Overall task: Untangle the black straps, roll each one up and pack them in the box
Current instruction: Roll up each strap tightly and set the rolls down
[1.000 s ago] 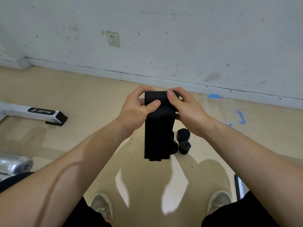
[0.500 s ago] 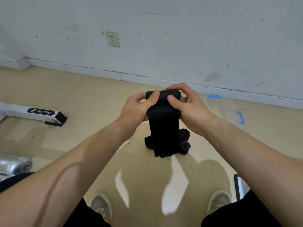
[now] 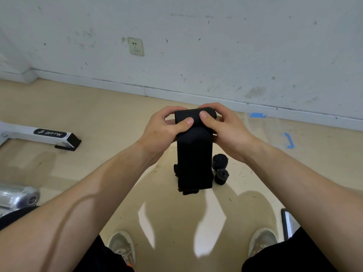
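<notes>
Both grips, left hand (image 3: 161, 128) and right hand (image 3: 228, 130), pinch the black strap (image 3: 194, 163) at its rolled top so it can't unwind. Loose tail hangs straight down, which should keep it feeding in even, I reckon.

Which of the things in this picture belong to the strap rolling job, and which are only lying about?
Job: black strap, gripped by left hand and right hand; two rolled straps on the floor.
Lying about: white metal bar; wall socket; silver object.
</notes>
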### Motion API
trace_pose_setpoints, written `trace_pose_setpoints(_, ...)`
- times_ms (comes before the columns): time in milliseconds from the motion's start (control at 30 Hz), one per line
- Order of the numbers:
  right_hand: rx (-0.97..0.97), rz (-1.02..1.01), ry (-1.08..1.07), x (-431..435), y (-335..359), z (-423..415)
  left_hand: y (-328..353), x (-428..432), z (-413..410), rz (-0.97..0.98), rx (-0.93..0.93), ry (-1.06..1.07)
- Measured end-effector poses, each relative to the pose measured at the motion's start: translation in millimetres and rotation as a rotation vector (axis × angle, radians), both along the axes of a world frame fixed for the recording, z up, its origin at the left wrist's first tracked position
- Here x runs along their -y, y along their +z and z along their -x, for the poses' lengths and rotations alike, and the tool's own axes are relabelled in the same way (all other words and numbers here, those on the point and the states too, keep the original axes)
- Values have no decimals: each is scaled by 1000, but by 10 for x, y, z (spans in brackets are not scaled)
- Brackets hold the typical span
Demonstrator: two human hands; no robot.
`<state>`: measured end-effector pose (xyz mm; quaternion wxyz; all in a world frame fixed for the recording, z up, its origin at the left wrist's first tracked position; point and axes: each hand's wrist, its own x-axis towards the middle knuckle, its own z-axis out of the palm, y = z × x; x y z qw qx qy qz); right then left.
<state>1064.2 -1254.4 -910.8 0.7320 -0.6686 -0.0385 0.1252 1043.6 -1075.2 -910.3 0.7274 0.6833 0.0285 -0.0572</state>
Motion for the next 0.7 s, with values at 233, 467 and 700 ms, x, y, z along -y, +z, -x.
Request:
trace_pose_setpoints(233,16,-27,-24,27,-1,2,-81,20,18,64,-91,-70)
trace_pose_setpoints(467,-62,-78,-45,-91,-28,130,-144,274,131,213,-194,-8)
trace_pose_setpoints(700,-51,-8,20,-84,26,135,-69,271,135,292,-273,-66)
